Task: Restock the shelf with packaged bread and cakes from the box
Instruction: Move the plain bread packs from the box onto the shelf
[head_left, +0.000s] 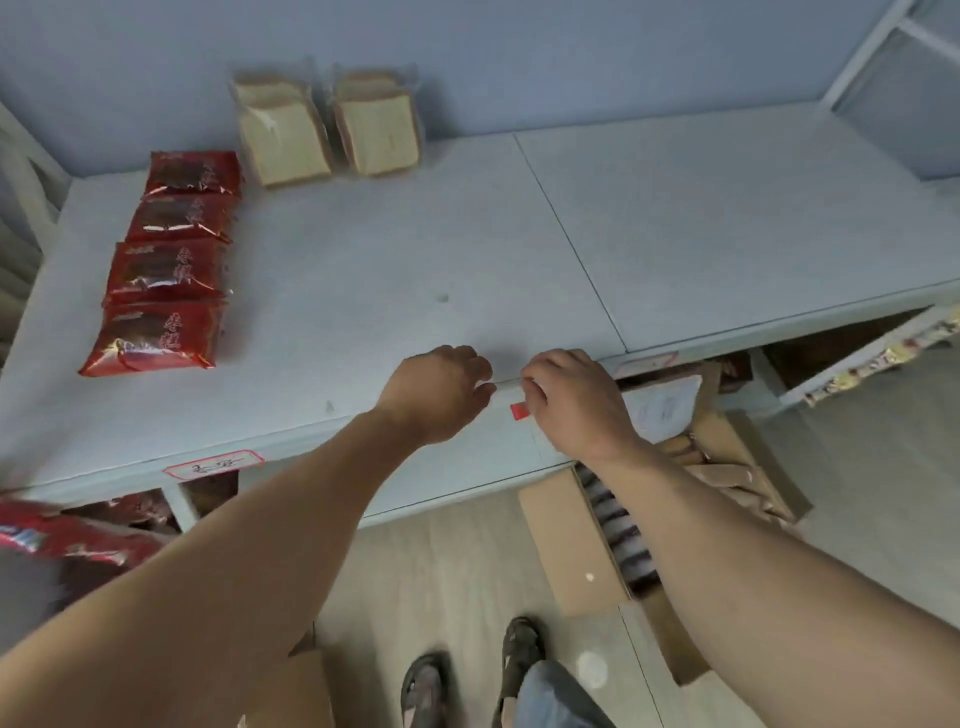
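Hands (506, 397) at shelf (415, 270) edge, box (571, 551) below

Not much you can actually read here. The red cake packs (161, 260) lined up on the left of your shelf (415, 260) have big Chinese characters printed down their right side, looks like 枣糕, clearest on the two packs closest to you. There's a red-bordered label (214, 464) on the shelf's front edge with handwriting on it, too blurry to make out. Same story with the paper sheet (662, 405) in the box (571, 545), faint print only.
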